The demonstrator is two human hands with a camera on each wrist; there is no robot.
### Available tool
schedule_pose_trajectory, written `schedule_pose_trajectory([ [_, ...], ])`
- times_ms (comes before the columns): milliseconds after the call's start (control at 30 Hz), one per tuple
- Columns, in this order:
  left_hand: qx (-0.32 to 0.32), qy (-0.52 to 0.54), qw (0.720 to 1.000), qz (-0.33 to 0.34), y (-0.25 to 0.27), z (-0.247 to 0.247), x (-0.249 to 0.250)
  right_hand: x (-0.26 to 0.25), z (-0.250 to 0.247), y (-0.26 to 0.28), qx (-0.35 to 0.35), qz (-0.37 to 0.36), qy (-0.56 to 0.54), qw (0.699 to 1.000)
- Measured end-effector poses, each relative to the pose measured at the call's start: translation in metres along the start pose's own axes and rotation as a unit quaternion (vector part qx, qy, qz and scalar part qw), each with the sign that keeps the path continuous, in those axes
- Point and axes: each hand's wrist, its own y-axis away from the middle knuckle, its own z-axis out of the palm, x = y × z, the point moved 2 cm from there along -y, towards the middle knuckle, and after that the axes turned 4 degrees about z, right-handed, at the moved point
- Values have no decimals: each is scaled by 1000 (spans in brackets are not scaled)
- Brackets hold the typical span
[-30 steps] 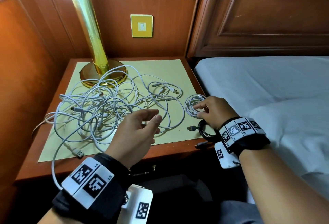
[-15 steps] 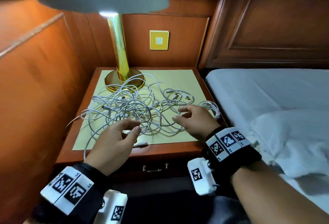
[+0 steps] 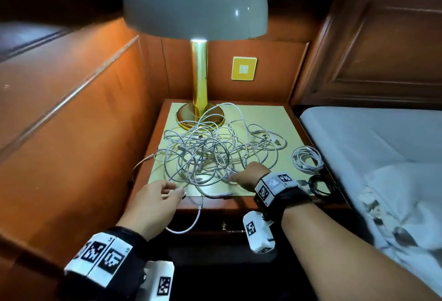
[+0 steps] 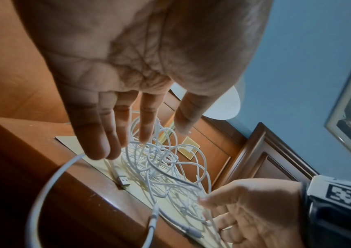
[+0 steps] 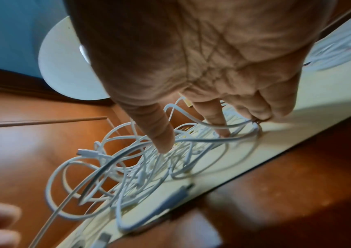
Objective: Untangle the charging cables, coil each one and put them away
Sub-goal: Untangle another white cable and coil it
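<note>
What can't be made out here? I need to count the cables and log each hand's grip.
- Cable count: tangled white cables overlap too densely, every view.
- Right hand: head view shows only its back; right wrist view blurred, so any pinch is unclear.
- Black cable: partly behind the right wristband, head view.

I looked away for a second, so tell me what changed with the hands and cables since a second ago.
The right hand let go of the small white coil at the nightstand's right edge and moved left into the tangled white cables, fingers now among the strands. The left hand reached forward to the tangle's near edge, fingers open. The white coil, black coil and lamp stayed put.
</note>
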Motion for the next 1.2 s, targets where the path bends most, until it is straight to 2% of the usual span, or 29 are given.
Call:
schedule_pose_trajectory([
  [167, -11, -20, 999, -26, -17, 1, -6, -29, 19, 6, -9, -61, 86, 994],
  [333, -19, -12, 999, -38, -29, 1, -18, -35, 14, 8, -13, -96, 73, 993],
  [500, 47, -9, 999, -6, -27, -3, -14, -14, -3, 7, 12, -102, 42, 994],
  [633, 96, -63, 992, -48, -25, -14, -23, -1, -11, 13, 81, -110, 59, 989],
  [700, 74, -93, 990, -72, -25, -15, -29, 1, -11, 20, 97, -129, 40, 986],
  [800, 17, -100, 991, -89, -26, -8, -35, -2, -5, 32, 72, -169, 18, 983],
  [933, 2, -90, 992, -91, -30, -1, -43, -6, 5, 43, 57, -210, 30, 976],
  [1000, 20, -73, 995, -62, -30, -3, -38, -9, 8, 46, 65, -230, 24, 971],
  [1067, 60, -37, 997, 9, -26, -7, -26, -13, 11, 48, 69, -256, 2, 964],
  [1133, 97, 37, 991, 86, -17, -11, -11, -18, 13, 51, 70, -288, -34, 954],
  [1200, 100, 134, 976, 140, -5, -15, 0, -23, 15, 52, 76, -325, -68, 940],
])
